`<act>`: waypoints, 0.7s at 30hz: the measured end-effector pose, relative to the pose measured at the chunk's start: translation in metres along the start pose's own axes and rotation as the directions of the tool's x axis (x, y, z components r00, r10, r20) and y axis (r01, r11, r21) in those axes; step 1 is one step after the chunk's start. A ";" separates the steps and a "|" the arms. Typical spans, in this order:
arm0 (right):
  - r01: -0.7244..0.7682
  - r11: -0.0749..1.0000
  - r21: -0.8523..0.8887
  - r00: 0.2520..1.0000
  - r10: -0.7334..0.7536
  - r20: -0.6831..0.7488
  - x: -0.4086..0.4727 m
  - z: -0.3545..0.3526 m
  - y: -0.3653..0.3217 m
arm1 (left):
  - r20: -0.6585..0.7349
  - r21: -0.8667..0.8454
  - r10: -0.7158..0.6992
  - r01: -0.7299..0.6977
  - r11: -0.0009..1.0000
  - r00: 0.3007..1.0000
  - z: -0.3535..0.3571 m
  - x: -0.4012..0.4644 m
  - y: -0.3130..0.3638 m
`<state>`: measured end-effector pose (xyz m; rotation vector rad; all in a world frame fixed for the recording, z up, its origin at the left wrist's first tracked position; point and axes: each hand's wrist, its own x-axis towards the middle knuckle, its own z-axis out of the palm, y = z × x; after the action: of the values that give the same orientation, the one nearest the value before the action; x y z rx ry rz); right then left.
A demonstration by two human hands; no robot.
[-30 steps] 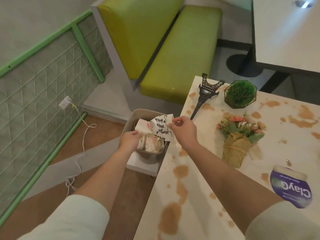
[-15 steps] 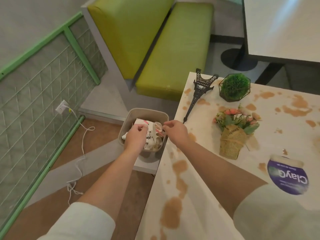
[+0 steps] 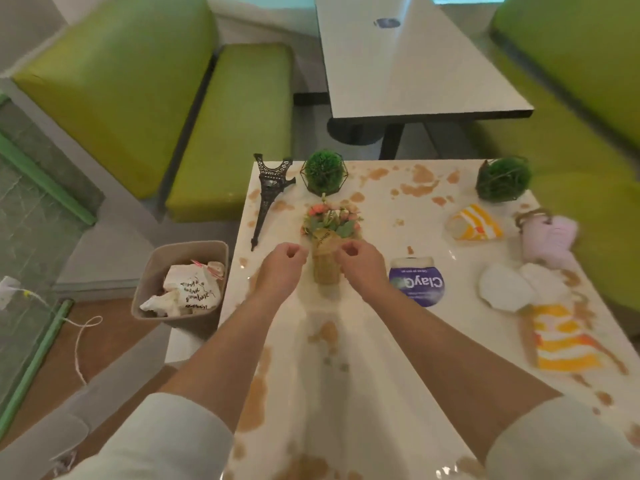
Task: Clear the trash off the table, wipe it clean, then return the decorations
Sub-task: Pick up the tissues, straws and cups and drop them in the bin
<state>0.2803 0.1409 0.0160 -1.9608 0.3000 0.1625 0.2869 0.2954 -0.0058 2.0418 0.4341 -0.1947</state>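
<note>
The white table is covered in brown stains. My left hand and my right hand hover above it with fingers curled, holding nothing, on either side of a small flower bouquet in a woven cone. To the left, on the floor, the beige bin holds a crumpled printed paper bag. Trash on the table's right side: two yellow-striped wrappers, crumpled white napkins and a pink bag.
A black Eiffel Tower model leans at the table's far left. Two green ball plants stand along the far edge. A purple ClayQ wipes tub lies near my right hand. Green benches and another table lie beyond.
Both hands let go of the paper bag in the bin and moved right, back over the table beside the bouquet. The view swung right, showing the table's right side.
</note>
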 end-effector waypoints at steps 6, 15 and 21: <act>-0.032 0.999 0.007 0.992 0.032 -0.119 -0.017 -0.106 0.037 | 0.074 -0.001 0.064 -0.064 0.998 0.995 0.082 -0.037 0.053; -0.068 0.997 -0.026 0.976 0.061 -0.208 -0.036 -0.246 0.112 | 0.207 0.016 0.117 -0.123 0.992 0.971 0.225 -0.110 0.119; -0.150 0.980 -0.130 0.966 0.117 -0.229 -0.045 -0.315 0.165 | 0.332 0.052 0.062 -0.084 0.995 0.941 0.307 -0.139 0.114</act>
<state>0.1824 -0.2043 0.0071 -2.1086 0.5812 0.0550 0.2154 -0.0524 -0.0193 2.0355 0.1435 -0.5038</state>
